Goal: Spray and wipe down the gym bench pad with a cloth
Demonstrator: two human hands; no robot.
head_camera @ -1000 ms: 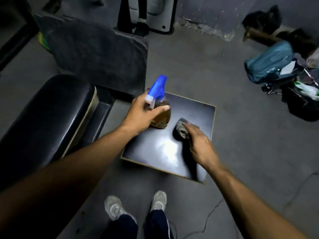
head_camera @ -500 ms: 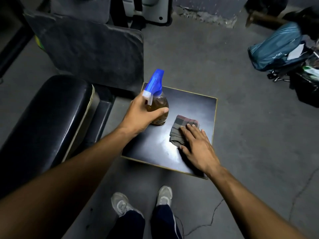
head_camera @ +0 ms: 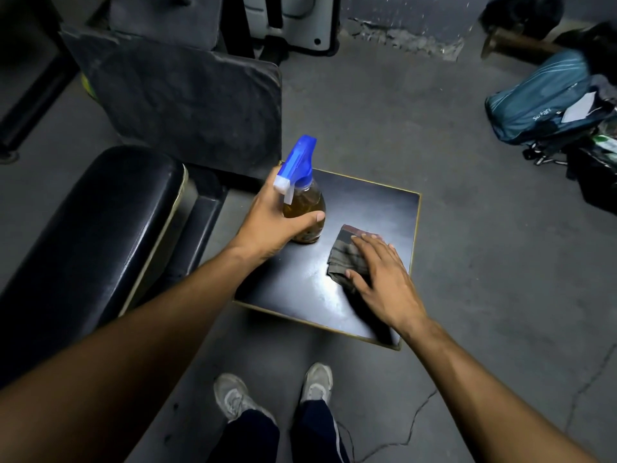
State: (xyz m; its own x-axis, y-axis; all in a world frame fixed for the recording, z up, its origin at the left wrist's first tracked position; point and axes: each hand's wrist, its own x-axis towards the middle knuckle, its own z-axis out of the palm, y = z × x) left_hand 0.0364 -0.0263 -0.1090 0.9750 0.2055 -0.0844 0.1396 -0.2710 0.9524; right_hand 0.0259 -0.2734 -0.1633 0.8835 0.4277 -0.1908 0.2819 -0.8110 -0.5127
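The left hand is wrapped around the spray bottle, with the thumb across the front of its clear body. The bottle has a blue trigger head and holds an amber liquid; its base stands on the dark square counter, near the far left corner. The right hand lies flat with straight, spread fingers on the folded striped cloth, which rests on the same counter just to the right of the bottle, not touching it. The two hands are apart. The gym bench pad, black and shiny, is to the left of the counter, and a second worn dark pad stands tilted behind it. On the concrete floor, a blue bag lies far to the right. The person's grey shoes stand just before the counter.
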